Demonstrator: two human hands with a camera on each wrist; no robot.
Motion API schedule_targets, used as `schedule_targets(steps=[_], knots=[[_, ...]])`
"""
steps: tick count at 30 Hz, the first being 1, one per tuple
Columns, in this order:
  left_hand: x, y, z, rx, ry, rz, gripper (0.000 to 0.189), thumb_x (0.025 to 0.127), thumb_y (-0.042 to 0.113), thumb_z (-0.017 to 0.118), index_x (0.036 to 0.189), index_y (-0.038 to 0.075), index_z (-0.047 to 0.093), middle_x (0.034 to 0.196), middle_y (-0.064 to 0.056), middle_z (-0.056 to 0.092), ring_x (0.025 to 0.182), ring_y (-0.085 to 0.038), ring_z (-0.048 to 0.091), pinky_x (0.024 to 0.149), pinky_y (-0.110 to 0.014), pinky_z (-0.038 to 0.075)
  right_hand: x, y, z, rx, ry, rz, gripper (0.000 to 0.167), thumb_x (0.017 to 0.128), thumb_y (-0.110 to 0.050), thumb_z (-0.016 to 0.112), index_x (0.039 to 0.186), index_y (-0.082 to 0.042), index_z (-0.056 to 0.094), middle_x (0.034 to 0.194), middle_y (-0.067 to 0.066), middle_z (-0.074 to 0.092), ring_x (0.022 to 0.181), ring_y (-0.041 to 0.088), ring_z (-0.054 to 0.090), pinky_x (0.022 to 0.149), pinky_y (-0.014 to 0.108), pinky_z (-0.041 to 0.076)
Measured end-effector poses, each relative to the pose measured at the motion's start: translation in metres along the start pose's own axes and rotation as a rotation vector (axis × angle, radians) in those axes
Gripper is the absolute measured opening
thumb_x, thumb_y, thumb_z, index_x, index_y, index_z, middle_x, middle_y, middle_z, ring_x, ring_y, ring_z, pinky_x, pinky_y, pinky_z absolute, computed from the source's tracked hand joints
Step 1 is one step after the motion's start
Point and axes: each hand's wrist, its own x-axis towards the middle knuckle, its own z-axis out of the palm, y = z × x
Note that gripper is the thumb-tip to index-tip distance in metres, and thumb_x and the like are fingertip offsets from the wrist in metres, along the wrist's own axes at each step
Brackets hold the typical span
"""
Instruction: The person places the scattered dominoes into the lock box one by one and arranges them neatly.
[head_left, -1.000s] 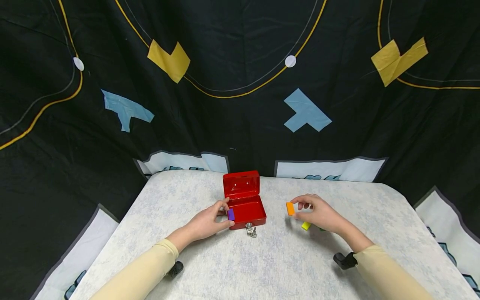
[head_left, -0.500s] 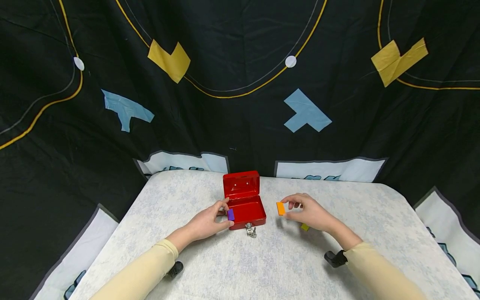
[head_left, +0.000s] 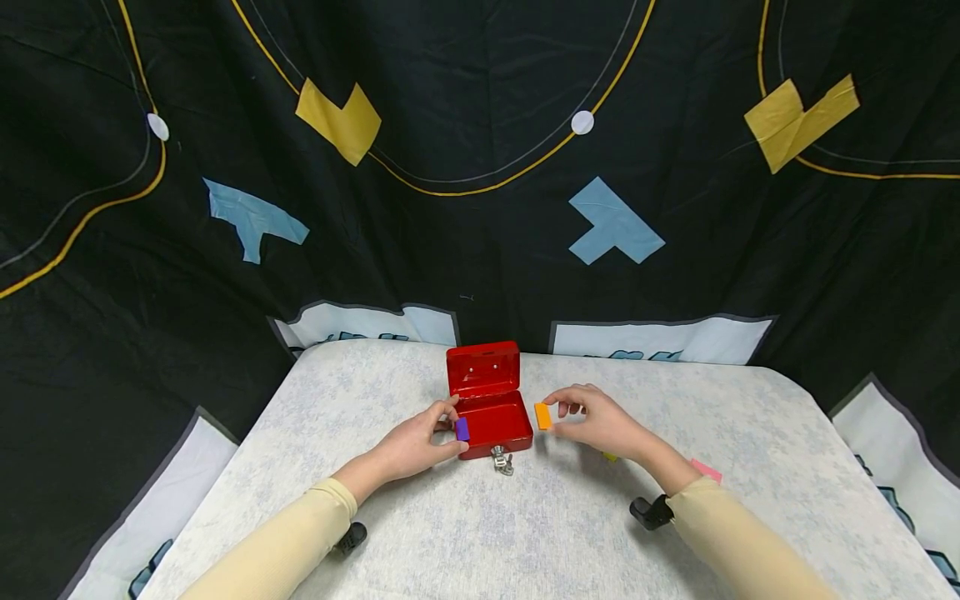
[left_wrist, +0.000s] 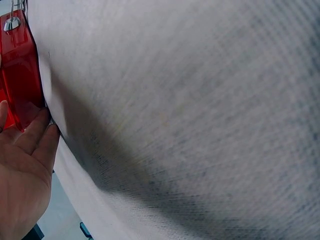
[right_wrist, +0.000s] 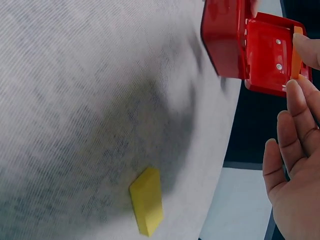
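A red metal cash box (head_left: 507,419) stands on the cloth with its lid (head_left: 483,368) raised and a latch with keys (head_left: 501,460) at its front. My left hand (head_left: 416,437) grips the box's left side, thumb near the front and index finger near the back; in the left wrist view my fingers (left_wrist: 42,131) lie against its red wall. At that inner left side sits a purple block (head_left: 462,429). My right hand (head_left: 596,421) pinches an orange block (head_left: 543,416) between thumb and index finger, just right of the box; its other fingers are extended (right_wrist: 286,131).
A yellow block (right_wrist: 146,202) lies on the cloth below my right hand. A pink block (head_left: 707,471) shows partly behind my right forearm. The pale tablecloth (head_left: 480,533) runs back to a dark curtain (head_left: 480,250) with taped shapes.
My right hand has carried the orange block leftward, close to the box's right side. The pink block has come into view behind the forearm. My left hand has stayed in place.
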Motion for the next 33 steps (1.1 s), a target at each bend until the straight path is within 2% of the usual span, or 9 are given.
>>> schedule_targets(steps=[17, 24, 33], knots=[[0.000, 0.000, 0.000, 0.006, -0.002, -0.006, 0.042, 0.092, 0.049, 0.073, 0.115, 0.022, 0.051, 0.165, 0.001, 0.034, 0.127, -0.020, 0.059, 0.098, -0.046, 0.048, 0.015, -0.011, 0.015, 0.004, -0.004, -0.014, 0.036, 0.089, -0.021, 0.079, 0.123, -0.020, 0.069, 0.097, -0.006, 0.061, 0.100, 0.020, 0.052, 0.083, 0.038, 0.048], [0.000, 0.002, -0.001, 0.015, -0.004, -0.002, 0.043, 0.091, 0.049, 0.073, 0.115, 0.022, 0.050, 0.165, 0.000, 0.034, 0.126, -0.020, 0.059, 0.100, -0.047, 0.048, 0.022, -0.015, 0.022, 0.004, -0.011, 0.014, 0.034, 0.088, -0.023, 0.080, 0.120, -0.022, 0.070, 0.095, -0.006, 0.062, 0.101, 0.019, 0.051, 0.081, 0.037, 0.049], [0.000, 0.003, -0.001, 0.011, -0.003, -0.002, 0.042, 0.092, 0.047, 0.074, 0.114, 0.021, 0.050, 0.165, 0.000, 0.034, 0.126, -0.020, 0.060, 0.102, -0.047, 0.047, 0.030, -0.023, 0.028, -0.018, -0.033, -0.015, 0.040, 0.088, -0.024, 0.081, 0.126, -0.018, 0.069, 0.097, -0.005, 0.062, 0.100, 0.019, 0.052, 0.076, 0.035, 0.051]])
